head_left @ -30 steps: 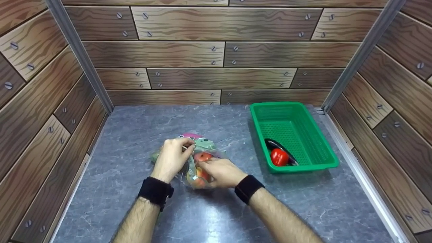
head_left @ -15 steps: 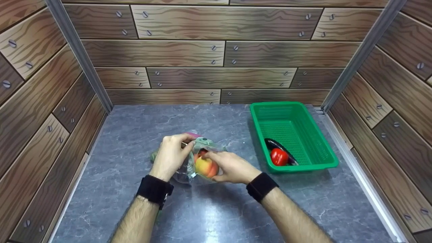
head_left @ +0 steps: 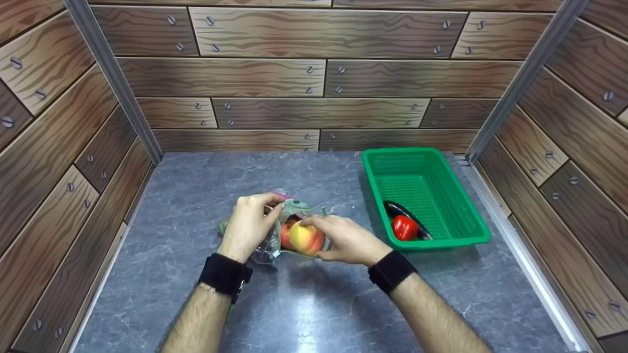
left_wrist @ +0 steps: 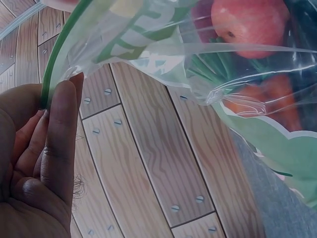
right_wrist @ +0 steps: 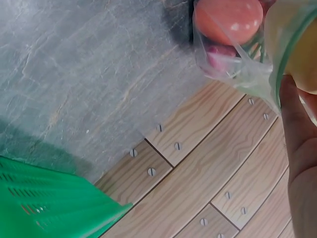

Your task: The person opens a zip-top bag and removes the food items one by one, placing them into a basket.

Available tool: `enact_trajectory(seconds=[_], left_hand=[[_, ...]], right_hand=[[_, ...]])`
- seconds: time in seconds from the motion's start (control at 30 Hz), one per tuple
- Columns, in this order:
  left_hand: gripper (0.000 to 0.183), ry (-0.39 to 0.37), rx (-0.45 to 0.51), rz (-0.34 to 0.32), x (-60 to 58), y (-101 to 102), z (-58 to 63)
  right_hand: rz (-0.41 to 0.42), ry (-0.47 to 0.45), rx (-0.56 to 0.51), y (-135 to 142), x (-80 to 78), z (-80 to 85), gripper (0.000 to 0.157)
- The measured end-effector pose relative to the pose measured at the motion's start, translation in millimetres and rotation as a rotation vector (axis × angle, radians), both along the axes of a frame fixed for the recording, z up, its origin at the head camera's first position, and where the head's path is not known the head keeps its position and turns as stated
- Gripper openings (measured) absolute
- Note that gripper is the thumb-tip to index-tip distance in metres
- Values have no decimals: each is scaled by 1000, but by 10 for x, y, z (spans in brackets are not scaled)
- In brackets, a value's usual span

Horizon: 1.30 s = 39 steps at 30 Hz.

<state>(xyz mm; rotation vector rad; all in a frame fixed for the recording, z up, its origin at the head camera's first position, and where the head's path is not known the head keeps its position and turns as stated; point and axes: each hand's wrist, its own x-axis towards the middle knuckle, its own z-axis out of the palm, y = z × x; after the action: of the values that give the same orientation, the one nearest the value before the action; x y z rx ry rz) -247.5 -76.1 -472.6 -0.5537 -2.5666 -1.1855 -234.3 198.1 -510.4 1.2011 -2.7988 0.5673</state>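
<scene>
A clear zip bag with green and white print lies mid-table. My left hand pinches its green zip edge between thumb and fingers, as the left wrist view shows close up. At the bag's mouth my right hand grips a yellow-red peach, thumb below and fingers over the top. Behind the peach, a reddish round fruit shows inside the bag. Through the plastic, the left wrist view shows a red round fruit and orange carrot-like shapes with green tops.
To the right stands a green perforated basket. A dark eggplant and a red bell pepper lie in its near left corner. Wood-patterned panels wall the grey marbled table at the back and sides.
My right hand, earlier deep at the bag, has moved right and drawn the peach toward the opening, so more of it shows. The left hand has stayed on the bag's edge.
</scene>
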Motion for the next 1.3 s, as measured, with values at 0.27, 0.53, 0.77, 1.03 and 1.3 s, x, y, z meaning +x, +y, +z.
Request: enact_trajectory(seconds=[0.27,0.53,0.77,1.03,1.3], left_hand=[[17,-4,-2,8,-5,-1,11],[16,-24,-12,20,-6,-5,27],[15,-23,-12,24,-8,8,37],[16,-37,-12,27,3,13,50],[16,-36,-12,21,7,0,56]], right_hand=[[-13,-11,-33,116,19,120,76],[-11,36,-47,211,33,202,76],[-43,18,-62,342,29,282,77],[-76,40,-80,488,21,353,75],[-114,38,-91,616,9,390,74]])
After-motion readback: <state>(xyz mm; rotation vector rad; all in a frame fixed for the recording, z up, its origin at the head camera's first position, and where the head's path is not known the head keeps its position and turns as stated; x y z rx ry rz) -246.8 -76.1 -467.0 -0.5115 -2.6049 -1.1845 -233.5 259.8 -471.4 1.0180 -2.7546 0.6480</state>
